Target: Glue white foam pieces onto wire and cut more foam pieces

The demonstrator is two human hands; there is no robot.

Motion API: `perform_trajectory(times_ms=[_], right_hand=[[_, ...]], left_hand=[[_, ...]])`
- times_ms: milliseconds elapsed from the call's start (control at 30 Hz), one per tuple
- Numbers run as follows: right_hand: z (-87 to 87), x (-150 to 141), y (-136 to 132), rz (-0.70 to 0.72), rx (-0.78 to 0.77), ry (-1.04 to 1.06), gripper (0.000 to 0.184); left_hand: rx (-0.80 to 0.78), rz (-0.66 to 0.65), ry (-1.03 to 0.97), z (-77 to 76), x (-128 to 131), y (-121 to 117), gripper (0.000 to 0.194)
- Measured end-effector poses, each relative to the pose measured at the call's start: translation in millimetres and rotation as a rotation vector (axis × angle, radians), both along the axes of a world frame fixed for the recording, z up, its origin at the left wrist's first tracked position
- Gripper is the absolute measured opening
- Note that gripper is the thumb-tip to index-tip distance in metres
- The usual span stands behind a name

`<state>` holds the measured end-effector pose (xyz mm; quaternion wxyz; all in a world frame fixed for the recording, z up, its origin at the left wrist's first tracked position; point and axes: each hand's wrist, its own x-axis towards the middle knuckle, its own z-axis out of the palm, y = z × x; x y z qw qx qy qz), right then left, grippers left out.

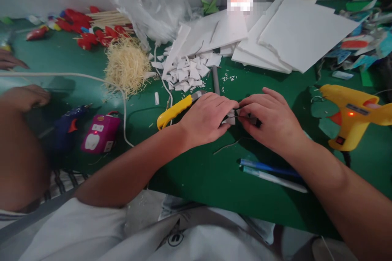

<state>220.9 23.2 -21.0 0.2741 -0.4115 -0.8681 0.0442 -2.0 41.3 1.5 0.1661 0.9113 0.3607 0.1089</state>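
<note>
My left hand [206, 116] is closed at the fingertips on a small white piece [230, 119], mostly covered by the fingers. Close against it, my right hand [271, 122] pinches a thin dark strip [251, 119], largely hidden; its kind is unclear. A yellow utility knife [175, 112] lies just left of my left hand, its front end by my knuckles. Beyond my hands are a grey rod [216, 80] and a heap of cut white foam pieces [188, 74]. A thin grey wire [226, 147] rests on the green table [190, 167] below my hands.
A yellow hot glue gun [352, 116] with its light on stands right. Two pens [269, 173] lie near my right forearm. White foam sheets [306, 32], straw [127, 65] and a purple power socket [101, 132] with a white cord surround the work. Another person's hands [26, 96] are at left.
</note>
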Motion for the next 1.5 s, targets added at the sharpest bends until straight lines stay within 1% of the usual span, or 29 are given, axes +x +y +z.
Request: perform_trajectory(times_ms=[100, 167, 367, 533, 633, 733, 833, 900, 967, 1067, 1167, 1300, 1500], right_hand=[[3.6, 1, 0, -0.016, -0.031, -0.038, 0.011], [5.0, 2, -1, -0.028, -0.053, -0.059, 0.013], [7.8, 2, -3, -0.071, -0.05, -0.058, 0.016], [16.0, 8, -4, -0.118, -0.038, -0.039, 0.02], [18.5, 16, -3, -0.09, -0.073, -0.083, 0.03], [17.5, 24, -2, -0.087, -0.127, -0.15, 0.042], [15.8, 28, -2, -0.096, -0.145, -0.173, 0.047], [15.1, 29, -1, -0.078, -0.135, -0.187, 0.05], [14.4, 29, -1, -0.073, -0.126, -0.204, 0.049], [13.7, 28, -1, -0.108, -0.137, -0.195, 0.049], [14.1, 27, -1, -0.137, -0.175, -0.164, 0.057], [15.9, 25, -2, -0.138, -0.203, -0.134, 0.067], [14.6, 23, -5, -0.17, -0.201, -0.078, 0.084]], left_hand=[[0.01, -0.006, -0.002, -0.3, -1, 0, 0.026], [0.022, -0.01, 0.005, -0.2, -1, 1, 0.024], [0.044, -0.048, 0.057, 3.7, -4, 2, 0.04], [0.072, -0.077, 0.069, 4.7, -7, 2, 0.042], [0.092, -0.059, 0.037, 1.7, -5, 0, 0.045], [0.118, 0.004, -0.012, -2.2, 2, -5, 0.049], [0.101, 0.067, -0.033, -5.6, 10, -7, 0.051], [0.079, 0.08, -0.035, -7.5, 17, -7, 0.052], [0.065, 0.073, -0.033, -9.1, 23, -6, 0.054], [0.056, 0.057, -0.028, -10.8, 30, -3, 0.057], [0.029, 0.065, -0.052, -11.1, 33, -2, 0.062], [-0.006, 0.058, -0.083, -10.3, 31, -2, 0.067], [0.007, 0.01, -0.089, -8.9, 26, -4, 0.061]])
